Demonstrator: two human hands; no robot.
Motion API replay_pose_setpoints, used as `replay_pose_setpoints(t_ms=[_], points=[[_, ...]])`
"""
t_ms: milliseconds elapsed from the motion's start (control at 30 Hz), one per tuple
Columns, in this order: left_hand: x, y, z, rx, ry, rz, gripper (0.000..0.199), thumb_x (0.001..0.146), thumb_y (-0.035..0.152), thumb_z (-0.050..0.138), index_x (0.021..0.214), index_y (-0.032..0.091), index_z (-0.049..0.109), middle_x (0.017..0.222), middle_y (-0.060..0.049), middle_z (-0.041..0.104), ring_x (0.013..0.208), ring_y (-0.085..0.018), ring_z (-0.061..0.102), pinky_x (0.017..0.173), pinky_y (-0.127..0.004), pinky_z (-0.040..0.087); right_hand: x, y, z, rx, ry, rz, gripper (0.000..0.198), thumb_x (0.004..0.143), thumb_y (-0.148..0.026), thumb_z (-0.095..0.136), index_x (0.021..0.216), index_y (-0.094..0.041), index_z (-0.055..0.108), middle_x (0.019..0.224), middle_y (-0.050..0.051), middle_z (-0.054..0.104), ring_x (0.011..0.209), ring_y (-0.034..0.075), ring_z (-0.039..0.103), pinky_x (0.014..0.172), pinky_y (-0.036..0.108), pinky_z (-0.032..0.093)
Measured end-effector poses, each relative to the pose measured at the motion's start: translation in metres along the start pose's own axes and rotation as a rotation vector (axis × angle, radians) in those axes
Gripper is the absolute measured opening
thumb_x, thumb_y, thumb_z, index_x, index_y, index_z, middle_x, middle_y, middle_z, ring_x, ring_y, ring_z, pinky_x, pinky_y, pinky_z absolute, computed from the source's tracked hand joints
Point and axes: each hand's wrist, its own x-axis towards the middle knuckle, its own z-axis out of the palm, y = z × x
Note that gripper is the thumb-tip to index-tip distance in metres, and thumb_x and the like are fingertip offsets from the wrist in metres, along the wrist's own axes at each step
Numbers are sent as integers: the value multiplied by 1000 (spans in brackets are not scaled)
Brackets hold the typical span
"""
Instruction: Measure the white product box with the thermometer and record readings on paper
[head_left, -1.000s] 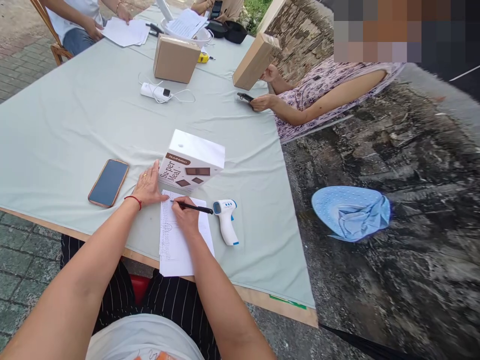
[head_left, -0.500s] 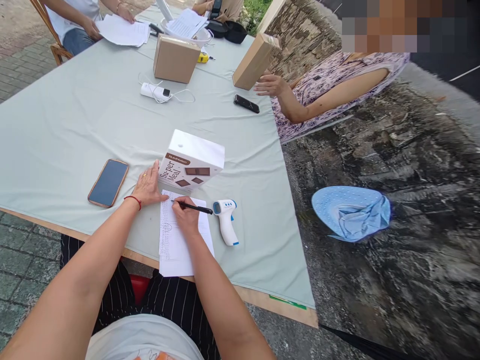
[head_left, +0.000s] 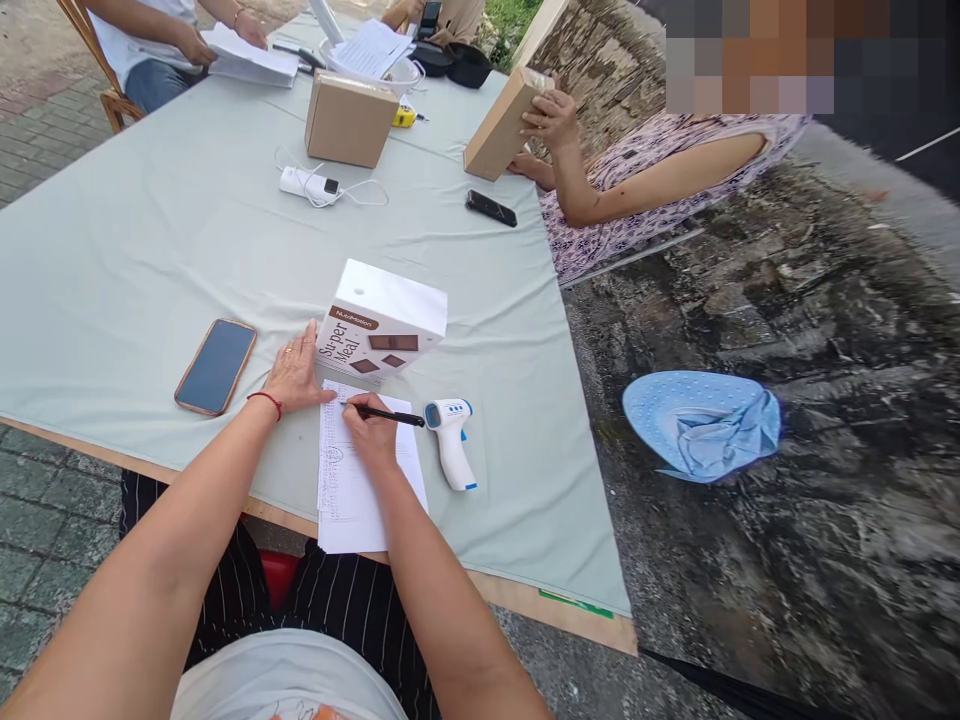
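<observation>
A black pen point(head_left: 397, 414) is pinched in my right hand point(head_left: 373, 430), its tip on the upper part of a sheet of paper point(head_left: 360, 510) covered with small writing. My left hand point(head_left: 294, 372) lies flat with fingers stretched, its thumb at the paper's top left corner and its fingertips beside a white box point(head_left: 390, 325) marked "Super Meal". Just right of the paper is a white and blue infrared thermometer point(head_left: 452, 445). A smartphone point(head_left: 216, 366) in a brown case rests left of my left hand.
Farther along the cloth-covered table point(head_left: 187, 230) are a cardboard box point(head_left: 351, 120), a white device with a cable point(head_left: 309, 187) and a black phone point(head_left: 491, 207). A person at right holds another cardboard box point(head_left: 499, 130). A blue hat point(head_left: 701, 425) lies beyond the table's right edge.
The person at right has brought a hand up onto the cardboard box. At the far left, another person's papers have shifted. My hands stay nearly still.
</observation>
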Motion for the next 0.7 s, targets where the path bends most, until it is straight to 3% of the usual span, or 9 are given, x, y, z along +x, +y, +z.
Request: replay_pose_setpoints(t_ms=[700], points=[[-1, 6, -3, 2, -20, -36, 128, 57, 37, 79, 156, 15, 1, 147, -22, 38, 136, -42, 38, 114, -56, 26, -1, -2, 0, 8, 12, -3, 10, 64, -32, 52, 65, -23, 56, 61, -3, 54, 62, 15, 45, 62, 30, 39]])
